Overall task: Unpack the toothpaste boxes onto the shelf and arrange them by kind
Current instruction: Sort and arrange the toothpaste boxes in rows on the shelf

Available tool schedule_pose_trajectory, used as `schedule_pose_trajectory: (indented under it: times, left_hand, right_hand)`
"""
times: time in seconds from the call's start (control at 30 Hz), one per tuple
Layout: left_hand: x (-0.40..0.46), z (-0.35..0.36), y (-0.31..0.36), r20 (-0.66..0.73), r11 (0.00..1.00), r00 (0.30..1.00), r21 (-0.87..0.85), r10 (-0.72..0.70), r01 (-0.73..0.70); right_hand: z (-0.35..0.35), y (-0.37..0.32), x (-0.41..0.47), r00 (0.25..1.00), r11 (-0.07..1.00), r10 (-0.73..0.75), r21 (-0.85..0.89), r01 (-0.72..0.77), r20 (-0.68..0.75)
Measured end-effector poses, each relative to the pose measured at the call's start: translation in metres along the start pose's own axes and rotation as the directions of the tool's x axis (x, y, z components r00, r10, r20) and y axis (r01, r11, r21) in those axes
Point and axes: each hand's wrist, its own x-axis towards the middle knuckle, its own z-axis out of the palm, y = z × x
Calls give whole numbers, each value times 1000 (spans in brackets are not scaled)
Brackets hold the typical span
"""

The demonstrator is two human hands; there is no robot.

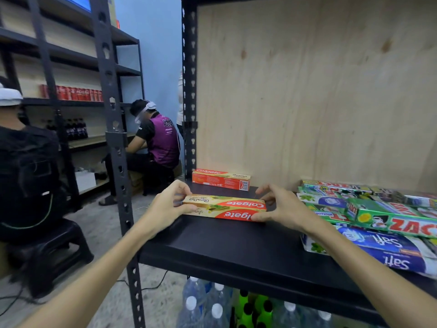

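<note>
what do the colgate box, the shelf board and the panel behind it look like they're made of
Colgate box, held at its ends by the left hand and right hand: printed cardboard, slightly glossy, with sharp folded edges. Shelf board: smooth matte black, likely painted metal or laminate. Back panel: bare pale plywood, with visible grain and knots.

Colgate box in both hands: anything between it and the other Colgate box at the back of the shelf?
Nothing visible. The red-and-cream Colgate toothpaste box, held at its ends by the left hand and right hand, faces bare black shelf board up to the rear red Colgate box.
</note>
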Motion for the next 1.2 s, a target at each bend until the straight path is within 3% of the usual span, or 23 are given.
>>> schedule_pose_trajectory:
  times: [0.2,0.33,0.43,0.5,0.63,0.73,0.8,0.9,0.93,1.0,1.07,1.2]
  left_hand:
    - [7,4,-4,-16,991,1000,129,-25,27]
    - [8,10,1,-137,903,991,426,-1,60]
    - [-9,19,23,-223,929,975,359,-7,89]
    - [-28,30,43,-133,960,985,243,-109,140]
    - [-65,42,77,136,963,966,190,-219,192]
    - [-75,38,80,113,958,973,230,-199,169]
    - [-75,35,73,89,947,985,302,-147,114]
    - [-62,18,58,181,934,973,350,-146,75]
    - [-55,8,52,209,937,967,342,-146,68]
    - [-39,-10,37,151,915,980,399,-131,61]
    - [-22,-15,23,44,849,991,522,-123,82]
    - [21,2,9,-65,842,979,501,-194,200]
  right_hand:
    - [-1,1,0,1000,1000,22,5,-22,-8]
    - [-2,-15,-10,1000,991,-28,-134,28,1]
    - [3,-32,-23,997,983,-81,-167,80,2]
    - [8,-41,-34,992,990,-120,-69,121,25]
    - [17,-52,-53,973,974,-179,162,155,143]
    - [20,-53,-59,945,954,-205,267,134,255]
    - [22,-51,-56,963,953,-200,265,148,182]
    - [22,-37,-37,977,984,-119,107,140,-179]
    - [20,-34,-30,966,994,-98,31,108,-241]
    - [16,-29,-15,971,997,-31,-73,14,-235]
    - [14,-26,0,985,998,59,-28,-64,-164]
    - [24,-15,34,987,995,94,53,-88,-132]
